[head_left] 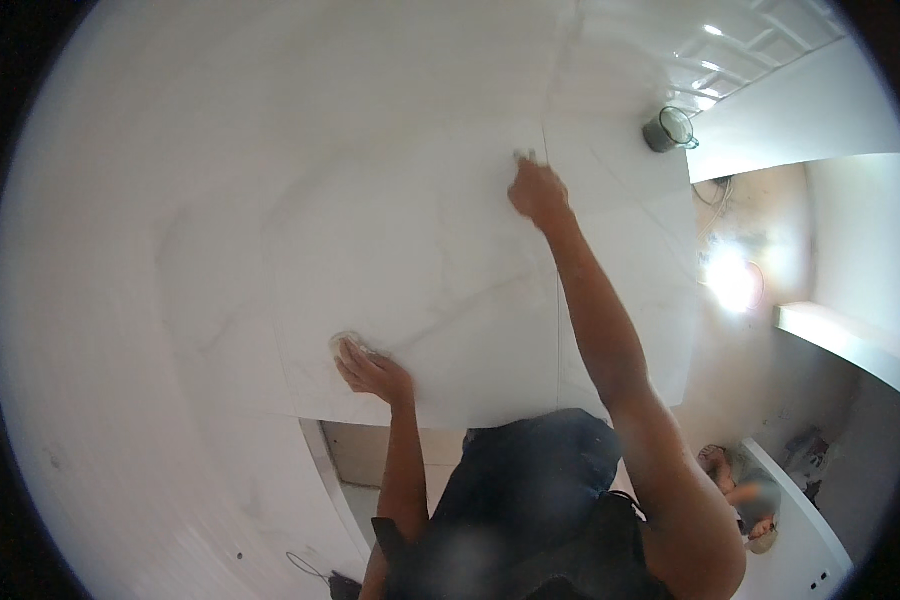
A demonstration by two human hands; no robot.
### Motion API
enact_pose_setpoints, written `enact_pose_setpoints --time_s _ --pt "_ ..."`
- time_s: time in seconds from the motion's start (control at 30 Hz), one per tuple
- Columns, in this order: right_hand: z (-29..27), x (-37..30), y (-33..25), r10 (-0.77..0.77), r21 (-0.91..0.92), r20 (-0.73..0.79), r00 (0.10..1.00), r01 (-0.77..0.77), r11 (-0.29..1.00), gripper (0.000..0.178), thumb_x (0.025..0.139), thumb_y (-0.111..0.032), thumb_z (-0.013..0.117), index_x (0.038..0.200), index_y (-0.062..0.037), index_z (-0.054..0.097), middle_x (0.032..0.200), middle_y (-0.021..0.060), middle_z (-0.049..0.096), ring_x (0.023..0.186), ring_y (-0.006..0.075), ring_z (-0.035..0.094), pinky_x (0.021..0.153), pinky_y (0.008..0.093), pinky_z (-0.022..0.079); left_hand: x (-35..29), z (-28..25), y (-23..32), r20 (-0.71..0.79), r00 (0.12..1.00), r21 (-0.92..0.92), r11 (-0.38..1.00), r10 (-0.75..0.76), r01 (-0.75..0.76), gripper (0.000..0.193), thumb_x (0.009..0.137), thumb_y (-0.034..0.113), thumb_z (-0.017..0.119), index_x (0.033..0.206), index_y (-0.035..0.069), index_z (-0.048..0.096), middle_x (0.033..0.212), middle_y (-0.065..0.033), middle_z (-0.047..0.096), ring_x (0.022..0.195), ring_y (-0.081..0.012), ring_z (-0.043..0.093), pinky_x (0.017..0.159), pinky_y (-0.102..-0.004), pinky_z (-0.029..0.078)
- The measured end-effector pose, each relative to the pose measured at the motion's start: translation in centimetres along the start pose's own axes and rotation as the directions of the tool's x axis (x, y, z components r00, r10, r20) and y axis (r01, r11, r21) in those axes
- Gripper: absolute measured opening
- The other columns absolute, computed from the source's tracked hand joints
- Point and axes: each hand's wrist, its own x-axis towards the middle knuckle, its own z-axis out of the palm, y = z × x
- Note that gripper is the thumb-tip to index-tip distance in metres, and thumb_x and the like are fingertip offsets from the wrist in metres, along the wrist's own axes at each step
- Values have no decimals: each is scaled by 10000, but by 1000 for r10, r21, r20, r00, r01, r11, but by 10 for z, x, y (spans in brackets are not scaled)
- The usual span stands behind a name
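Observation:
My left hand (pixel 375 375) rests on a pale, veined, marble-like slab (pixel 410 250) near its front edge. Its fingers press over a crumpled whitish wad (pixel 346 341), perhaps cloth or thin plastic. Farther off and to the right, my right hand (pixel 540 195) is closed at the end of an outstretched arm. A small whitish bit shows at its fingertips, too small to make out. Just right of these fingertips runs a thin dark joint (pixel 558 330), which continues toward the slab's front edge.
A glass mug (pixel 668 130) stands at the slab's far right corner, near glossy white tiles (pixel 770 45). Beyond the right edge, a bright light (pixel 732 283) glares. Another person (pixel 757 500) is low at the right, beside a white panel (pixel 795 520). A thin cable (pixel 305 567) lies lower left.

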Motion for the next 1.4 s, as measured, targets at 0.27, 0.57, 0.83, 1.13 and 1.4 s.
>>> enact_pose_setpoints --time_s 0.27,0.57,0.83,1.13,1.4 --pt "-12 -213 21 250 -89 315 916 -234 968 466 871 -93 465 1336 -70 476 970 279 635 895 448 624 817 537 494 -6 6 -12 8 1000 52 998 -22 21 438 969 82 405 1406 55 396 1484 -53 371 1377 -364 273 1095 -506 226" --pt "-31 -50 19 102 -38 163 981 -97 995 444 851 -102 464 1287 -22 498 1187 253 585 1072 411 590 920 483 482 0 4 -4 -23 999 11 999 48 -47 448 954 63 423 1400 43 398 1492 -48 360 1372 -366 275 1089 -508 235" --pt "-25 -132 27 208 -62 252 945 -199 978 493 845 -63 480 1336 -29 444 1039 287 634 955 421 638 850 504 510 -5 6 -14 -9 1000 25 1000 -3 3 463 932 55 443 1393 51 406 1487 -66 363 1368 -375 272 1088 -498 240" --pt "-18 -142 37 129 -147 133 983 -110 983 472 871 -112 469 1339 -58 459 1035 255 638 982 410 631 852 503 511 -4 1 -5 15 995 40 995 -96 96 475 941 62 433 1412 75 383 1487 -43 361 1377 -355 263 1081 -516 227" --pt "-25 -64 35 151 -116 156 976 -134 984 448 856 -89 472 1301 -53 510 1074 249 637 1002 399 631 866 486 519 -3 12 -16 -2 1000 16 1000 -3 3 453 967 93 413 1419 77 377 1489 -44 354 1377 -354 261 1080 -515 230"
